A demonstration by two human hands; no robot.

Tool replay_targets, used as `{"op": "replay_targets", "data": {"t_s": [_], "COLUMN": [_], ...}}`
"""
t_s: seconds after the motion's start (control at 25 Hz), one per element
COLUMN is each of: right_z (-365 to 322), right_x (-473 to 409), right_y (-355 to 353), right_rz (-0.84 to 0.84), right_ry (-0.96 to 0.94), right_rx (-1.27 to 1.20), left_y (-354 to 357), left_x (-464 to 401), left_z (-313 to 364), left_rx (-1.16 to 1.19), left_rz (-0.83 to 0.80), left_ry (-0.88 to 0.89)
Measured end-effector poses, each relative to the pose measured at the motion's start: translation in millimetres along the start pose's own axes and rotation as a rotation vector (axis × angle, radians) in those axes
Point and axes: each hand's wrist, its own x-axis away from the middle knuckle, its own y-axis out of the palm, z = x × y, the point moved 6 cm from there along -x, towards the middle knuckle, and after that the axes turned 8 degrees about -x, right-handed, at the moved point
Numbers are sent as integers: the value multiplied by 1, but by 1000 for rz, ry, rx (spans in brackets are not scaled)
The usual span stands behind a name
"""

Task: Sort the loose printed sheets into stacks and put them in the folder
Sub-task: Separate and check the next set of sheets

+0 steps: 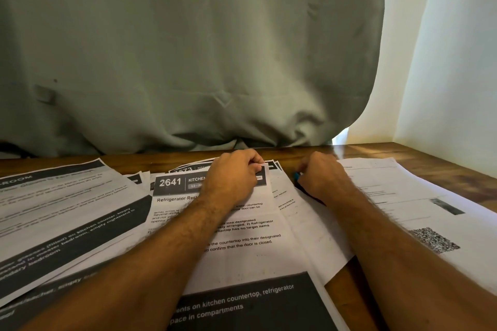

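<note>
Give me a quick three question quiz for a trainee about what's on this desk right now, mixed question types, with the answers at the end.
1. True or false: the left hand pinches the top edge of the sheet headed 2641.
2. What colour is the small object at the right hand? A red, B blue, C yellow.
3. Fill in: the sheet with the speckled code square lies to the ___ of the right hand.

Key: 1 true; 2 B; 3 right.

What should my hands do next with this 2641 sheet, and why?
Probably lift the 2641 sheet clear: the left hand already pinches its top edge, it overlaps other sheets, and the right hand grips something blue.
</note>
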Motion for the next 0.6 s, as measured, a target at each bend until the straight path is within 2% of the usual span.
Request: {"op": "replay_targets", "data": {"t_s": [0.28, 0.6], "right_z": [10, 15], "right_x": [-5, -6], "right_y": [2, 2], "right_rz": [-39, 0], "right_ry": [123, 132], "right_rx": [-47, -77], "left_y": [6, 8], "left_x": [3, 1], "left_z": [2, -3], "left_rx": [-55, -10], "left_rz": [0, 3], "left_ry": [8, -25]}}
